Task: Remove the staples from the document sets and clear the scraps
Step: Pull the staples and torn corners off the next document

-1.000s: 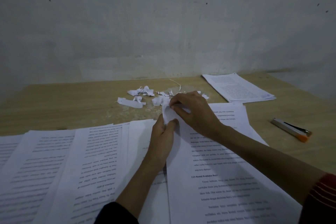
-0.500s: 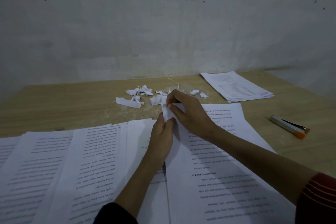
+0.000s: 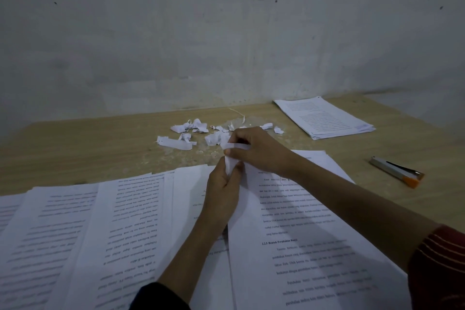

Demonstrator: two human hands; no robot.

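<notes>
A printed document set [image 3: 314, 246] lies in front of me on the wooden table [image 3: 88, 148]. My left hand [image 3: 222, 190] pinches its top left corner between thumb and fingers. Just above, my right hand [image 3: 256, 150] pinches a white strip of paper [image 3: 235, 146] torn up from that same corner. No staple is visible; the fingers hide the corner. A pile of white paper scraps [image 3: 191, 133] lies on the table right behind my hands.
More printed sheets [image 3: 88, 234] fan out to the left, overlapping one another. A second stapled set [image 3: 324, 117] lies at the back right near the wall. A silver and orange staple remover [image 3: 397, 171] rests on the table at the right.
My right hand has drawn the torn strip up and slightly away from the corner. My left hand keeps its pinch on the corner in the same place.
</notes>
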